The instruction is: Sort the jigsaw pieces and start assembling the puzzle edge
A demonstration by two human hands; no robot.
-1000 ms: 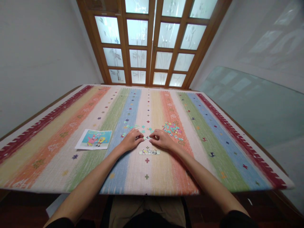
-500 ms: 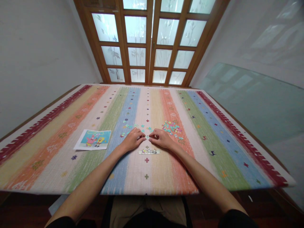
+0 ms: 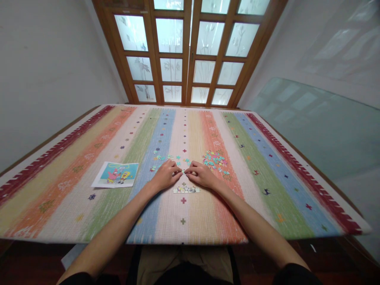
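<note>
- The left hand and the right hand lay side by side on the striped tablecloth, their fingertips meeting over a tiny jigsaw piece.
- Each hand was curled, thumb and forefinger drawn together; both seemed to pinch that piece between them, though it was too small to tell whether one piece or two were held.
- The piece looked like thin card: light, flat and fairly stiff, but liable to bend or fray at its tabs under force. I judged it best taken by its edges with the fingertips, since it lay flush with the cloth and the weave gave little room to get beneath it.
- Just nearer the body than the fingertips lay a short joined strip of pieces, apart from the hands. It would probably come apart if lifted by one end, so sliding it flat seemed safer.
- Beyond the right hand's knuckles, a loose heap of pieces was spread out; fewer scattered pieces lay beyond the left hand.
- Well out to the left hand's outer side lay a cartoon reference picture, flat on the cloth.
- No box, tray or bowl showed anywhere; every piece rested directly on the cloth.
</note>
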